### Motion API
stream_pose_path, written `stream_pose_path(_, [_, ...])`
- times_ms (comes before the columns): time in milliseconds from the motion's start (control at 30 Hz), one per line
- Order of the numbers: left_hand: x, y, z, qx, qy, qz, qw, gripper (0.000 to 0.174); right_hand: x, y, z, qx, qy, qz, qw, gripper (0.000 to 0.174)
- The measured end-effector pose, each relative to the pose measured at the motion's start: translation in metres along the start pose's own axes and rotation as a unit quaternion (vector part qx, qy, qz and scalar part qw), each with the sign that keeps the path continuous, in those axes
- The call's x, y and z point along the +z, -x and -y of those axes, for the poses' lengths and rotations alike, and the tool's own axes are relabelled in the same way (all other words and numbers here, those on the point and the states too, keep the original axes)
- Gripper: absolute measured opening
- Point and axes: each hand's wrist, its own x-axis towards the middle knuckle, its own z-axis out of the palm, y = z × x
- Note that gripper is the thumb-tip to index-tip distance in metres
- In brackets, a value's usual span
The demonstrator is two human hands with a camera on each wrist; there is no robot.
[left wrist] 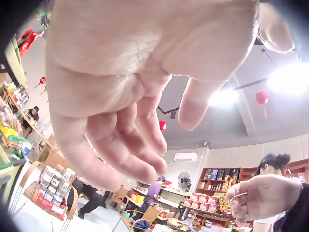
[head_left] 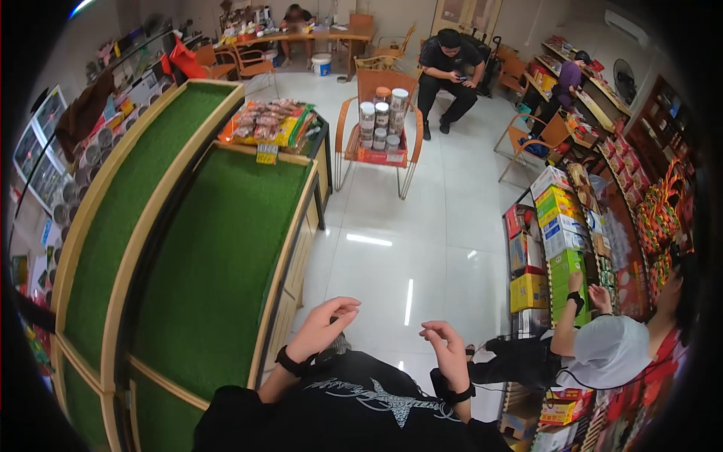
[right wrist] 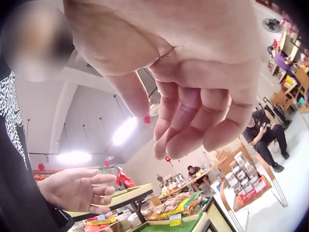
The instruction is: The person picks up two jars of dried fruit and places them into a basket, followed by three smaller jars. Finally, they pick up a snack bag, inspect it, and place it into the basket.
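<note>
Both hands are raised in front of the body and hold nothing. The left hand (head_left: 324, 328) is at the right side of the green-lined display stand (head_left: 218, 264), its fingers loosely bent. Over the pale floor, the right hand (head_left: 449, 352) has its fingers relaxed and slightly curved, palm turned inward. Nothing lies between thumb and fingers in the left wrist view, where the left palm (left wrist: 145, 72) fills the top. The right palm (right wrist: 193, 53) looks just as bare in the right wrist view. Farther ahead, several lidded jars (head_left: 382, 119) stand in a red box (head_left: 381, 155) on a chair (head_left: 348, 143).
Packaged food bags (head_left: 275, 124) lie on the stand's far end beside a yellow price tag (head_left: 266, 154). At right, a person in a white cap (head_left: 614, 350) reaches toward shelves of boxes (head_left: 561, 226). A seated person (head_left: 449, 64) is beyond the chair. Tiled floor (head_left: 429, 226) runs between.
</note>
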Motion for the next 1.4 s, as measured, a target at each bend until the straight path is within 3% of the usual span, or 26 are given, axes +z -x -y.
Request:
stream_pose_path(200, [-0.06, -0.082, -0.027, 0.065, -0.027, -0.006, 0.998, 0.023, 0.034, -0.085, 0.034, -0.067, 0.007, -0.043, 0.997, 0.016])
stream_pose_path(333, [-0.091, -0.115, -0.028, 0.018, 0.084, 0.027, 0.996, 0.024, 0.054, -0.131, 0.039, -0.08, 0.052, -0.02, 0.995, 0.016])
stream_pose_path(533, [-0.114, -0.154, -0.013, -0.019, -0.005, 0.038, 0.999, 0.024, 0.073, -0.182, 0.041, -0.048, 0.067, -0.02, 0.996, 0.016])
stream_pose_path(667, [-0.127, -0.168, -0.009, -0.045, 0.016, -0.014, 0.999, 0.024, 0.075, -0.22, 0.029, -0.02, 0.072, 0.038, 0.996, 0.016])
stream_pose_path(800, [-0.125, -0.198, 0.005, -0.084, 0.066, -0.073, 0.992, 0.024, 0.069, -0.279, 0.022, -0.029, 0.076, 0.084, 0.993, 0.016])
stream_pose_path(1000, [-0.103, -0.282, -0.003, -0.053, 0.03, -0.127, 0.99, 0.026, 0.044, -0.382, 0.031, -0.121, 0.126, 0.125, 0.977, 0.015])
stream_pose_path(1100, [-0.096, -0.325, -0.017, -0.029, 0.0, -0.098, 0.995, 0.025, 0.021, -0.424, 0.036, -0.136, 0.108, 0.134, 0.976, 0.015])
stream_pose_path(1167, [-0.087, -0.35, -0.021, -0.018, -0.008, -0.089, 0.996, 0.026, 0.006, -0.448, 0.031, -0.117, 0.109, 0.125, 0.979, 0.015])
stream_pose_path(1233, [-0.078, -0.369, -0.023, 0.013, -0.072, -0.148, 0.986, 0.026, -0.006, -0.471, 0.023, -0.121, 0.122, 0.136, 0.976, 0.015])
stream_pose_path(1400, [-0.071, -0.396, -0.012, -0.022, -0.048, -0.139, 0.989, 0.026, -0.015, -0.5, 0.021, -0.11, 0.127, 0.157, 0.973, 0.015])
